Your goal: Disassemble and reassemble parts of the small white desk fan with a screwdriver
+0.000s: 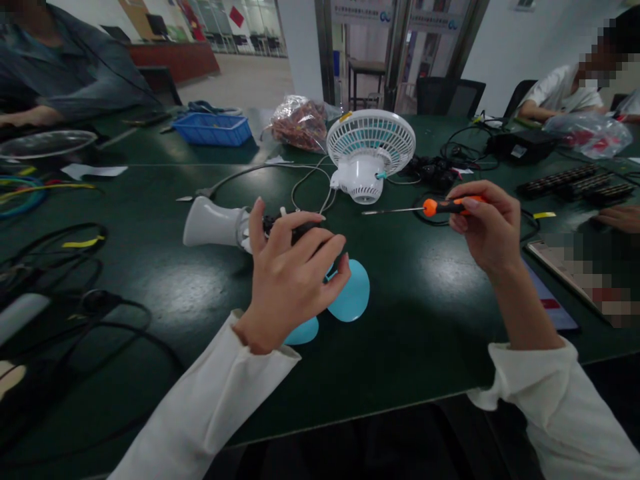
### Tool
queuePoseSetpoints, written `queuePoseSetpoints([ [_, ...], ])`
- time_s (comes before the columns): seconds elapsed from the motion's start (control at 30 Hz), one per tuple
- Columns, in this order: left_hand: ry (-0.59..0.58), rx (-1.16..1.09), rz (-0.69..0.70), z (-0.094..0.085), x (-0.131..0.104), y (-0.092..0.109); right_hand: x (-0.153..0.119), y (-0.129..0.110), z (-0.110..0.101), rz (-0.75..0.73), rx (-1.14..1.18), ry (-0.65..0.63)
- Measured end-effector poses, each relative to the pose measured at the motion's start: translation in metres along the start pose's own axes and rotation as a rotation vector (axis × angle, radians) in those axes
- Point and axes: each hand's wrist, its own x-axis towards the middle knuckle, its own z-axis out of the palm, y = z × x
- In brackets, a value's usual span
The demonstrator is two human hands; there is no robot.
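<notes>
My right hand [483,227] grips an orange-and-black screwdriver [443,206], held level above the table with its metal shaft pointing left. My left hand [295,273] is back up over the table, thumb and index tips drawn close together, the other fingers raised. Whatever lies between those tips is too small or hidden to make out. Light-blue fan blades [350,293] show beneath and beside this hand, which covers their middle. Behind the fingers lies a white fan stand [213,223] on its side, its dark end partly covered. Farther back, a white fan guard with its motor housing [367,167] rests on the table.
A blue basket [213,128] and a clear bag of brownish material [303,123] stand at the back. Black cables [95,300] spread over the left side. At right are a tablet-like device [575,280], dark strips [575,183] and a black box [523,145]. Other people sit around the table.
</notes>
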Motion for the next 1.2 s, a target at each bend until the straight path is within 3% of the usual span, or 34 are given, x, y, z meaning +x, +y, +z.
queuePoseSetpoints([
  [0.23,-0.014,0.041,0.038,0.001,0.001,-0.001,-0.008,-0.012,0.008,-0.067,-0.094,-0.117],
  [0.53,0.033,0.018,0.042,0.004,0.002,-0.003,-0.009,-0.016,0.011,-0.126,-0.105,-0.114],
  [1.2,0.029,0.071,0.064,0.004,0.001,-0.003,-0.009,-0.018,0.015,-0.049,-0.067,-0.082],
])
